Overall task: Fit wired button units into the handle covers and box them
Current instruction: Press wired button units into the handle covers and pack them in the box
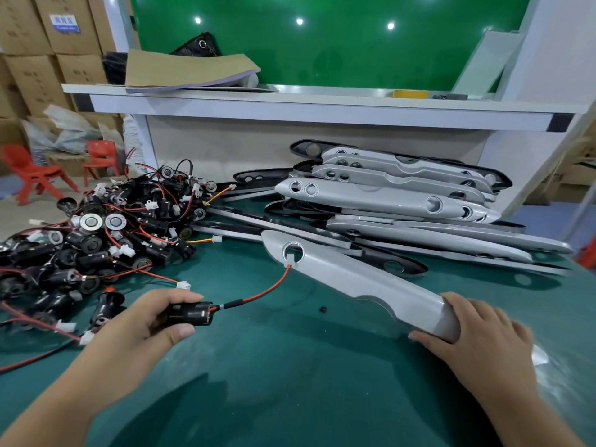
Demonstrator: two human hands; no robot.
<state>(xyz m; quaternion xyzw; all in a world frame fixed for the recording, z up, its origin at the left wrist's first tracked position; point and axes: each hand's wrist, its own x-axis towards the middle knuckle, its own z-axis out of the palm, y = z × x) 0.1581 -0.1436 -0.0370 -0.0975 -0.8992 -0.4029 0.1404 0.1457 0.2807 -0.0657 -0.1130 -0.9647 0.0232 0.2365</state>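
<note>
My left hand (154,321) grips a black button unit (190,313) by its body. Its red wire (267,290) runs up and right to a white plug that sits in the round hole (293,253) of a grey handle cover (361,285). That cover lies slanted over the green table (290,382), and my right hand (477,330) holds its near end. A heap of black button units with red and black wires (106,233) lies at the left. More grey handle covers (403,195) are stacked at the back right.
Black backing strips (396,266) lie under and beside the cover stack. A white shelf (322,108) with folded cardboard runs across the back below a green board. Cardboard boxes and red chairs (35,175) stand beyond the table at the left. A small black piece (322,309) lies on the mat.
</note>
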